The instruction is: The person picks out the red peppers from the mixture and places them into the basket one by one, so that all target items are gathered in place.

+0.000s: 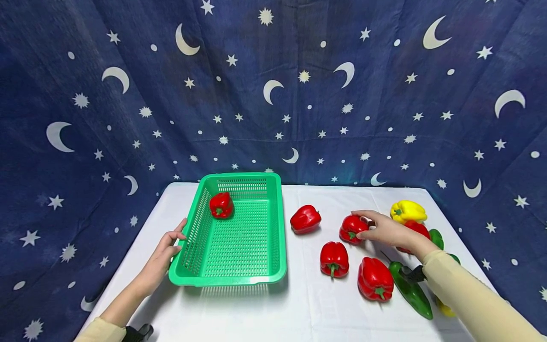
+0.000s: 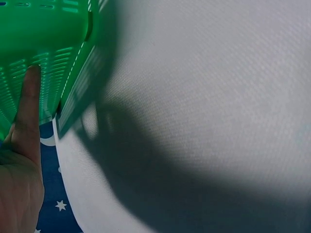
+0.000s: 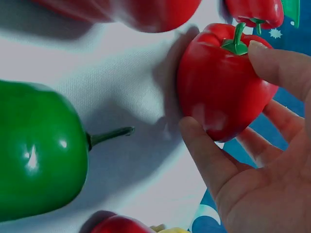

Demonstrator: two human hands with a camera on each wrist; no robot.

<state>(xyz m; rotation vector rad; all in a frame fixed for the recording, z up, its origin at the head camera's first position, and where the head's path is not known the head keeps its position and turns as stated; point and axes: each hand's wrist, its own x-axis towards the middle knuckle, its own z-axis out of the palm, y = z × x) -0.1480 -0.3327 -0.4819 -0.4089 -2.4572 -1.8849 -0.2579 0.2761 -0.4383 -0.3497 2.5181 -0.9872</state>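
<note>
1. I see right grip [image 1: 388, 231] pinching red pepper [image 1: 351, 226], right of green basket [image 1: 231, 280]; stem [image 1: 352, 235] toward near side, long axis roughly front-to-back.
2. Left grip [image 1: 159, 260], fingers extended, touches basket's left side.
3. White-clothed table [image 1: 305, 308] under basket; starry blue curtain [image 1: 239, 95] behind.

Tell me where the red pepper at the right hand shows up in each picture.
Head: red pepper right of centre, at the right hand.
Left wrist: not in it.
Right wrist: upper right, green stem at its top.
Shared landmark: blue star curtain.
</note>
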